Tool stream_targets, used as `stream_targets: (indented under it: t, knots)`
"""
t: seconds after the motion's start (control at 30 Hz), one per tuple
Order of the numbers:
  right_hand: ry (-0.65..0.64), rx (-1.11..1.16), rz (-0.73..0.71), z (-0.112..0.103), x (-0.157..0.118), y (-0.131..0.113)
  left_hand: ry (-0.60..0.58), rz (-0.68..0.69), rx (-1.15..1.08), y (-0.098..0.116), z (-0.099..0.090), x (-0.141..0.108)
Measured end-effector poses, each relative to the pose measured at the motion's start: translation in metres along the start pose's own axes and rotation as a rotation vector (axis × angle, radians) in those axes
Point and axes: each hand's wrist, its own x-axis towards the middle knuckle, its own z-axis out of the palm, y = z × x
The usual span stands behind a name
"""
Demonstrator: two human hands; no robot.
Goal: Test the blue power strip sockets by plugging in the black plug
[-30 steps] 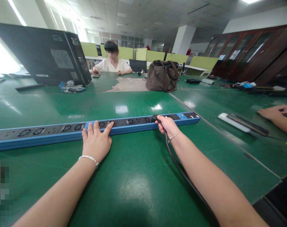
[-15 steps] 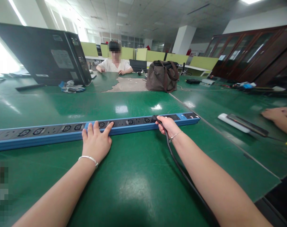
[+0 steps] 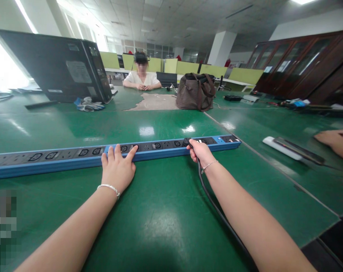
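A long blue power strip [image 3: 148, 155] with black sockets lies across the table in front of me. My left hand [image 3: 119, 164] rests on it, fingers spread over the top face and front edge. Further right, my right hand [image 3: 200, 152] is closed around a black power plug [image 3: 186, 142] at the strip's sockets. Fingers partly cover the plug, and I cannot tell how deep it sits. Its black cord [image 3: 213, 204] hangs from my hand and runs down under my right forearm.
On the green table [image 3: 165, 226] stand a large black computer case [image 3: 55, 68], gloves [image 3: 88, 104] and a brown bag [image 3: 195, 92]. At right lies a white strip with a black bar [image 3: 298, 150], near another person's hand [image 3: 329, 139]. One person [image 3: 142, 77] sits opposite.
My view has shifted slightly, so things sit a little further right. Both my hands keep their places on the strip. The person opposite has brought their hands together.
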Motion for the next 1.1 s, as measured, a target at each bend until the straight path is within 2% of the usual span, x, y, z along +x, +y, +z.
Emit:
stream_targets:
  t: [0.17, 0.37, 0.5, 0.57, 0.67, 0.8, 0.93, 1.1]
  knots:
    - [-0.023, 0.010, -0.022, 0.001, 0.002, 0.004, 0.015, 0.007, 0.013, 0.000, 0.001, 0.000]
    - [0.049, -0.039, -0.168, 0.005, 0.002, 0.011, 0.035, 0.011, 0.026, -0.001, 0.003, -0.001]
    - [-0.016, 0.163, -0.348, -0.001, -0.011, -0.001, 0.033, 0.008, 0.029, -0.001, 0.004, -0.001]
    - [-0.035, 0.283, -0.391, -0.003, -0.019, -0.009, 0.044, 0.011, 0.019, -0.001, 0.005, -0.001]
    - [-0.089, 0.420, -0.261, 0.004, -0.029, -0.013, 0.066, 0.017, -0.007, -0.001, 0.006, -0.001]
    - [-0.226, 0.467, -0.001, 0.036, -0.037, -0.006, 0.079, 0.023, -0.031, -0.002, 0.007, -0.001]
    - [-0.352, 0.428, 0.061, 0.076, -0.042, -0.001, 0.081, 0.020, -0.030, -0.001, 0.007, -0.001]
    - [-0.369, 0.396, 0.106, 0.107, -0.044, -0.004, 0.097, 0.022, -0.013, -0.001, 0.008, -0.001]
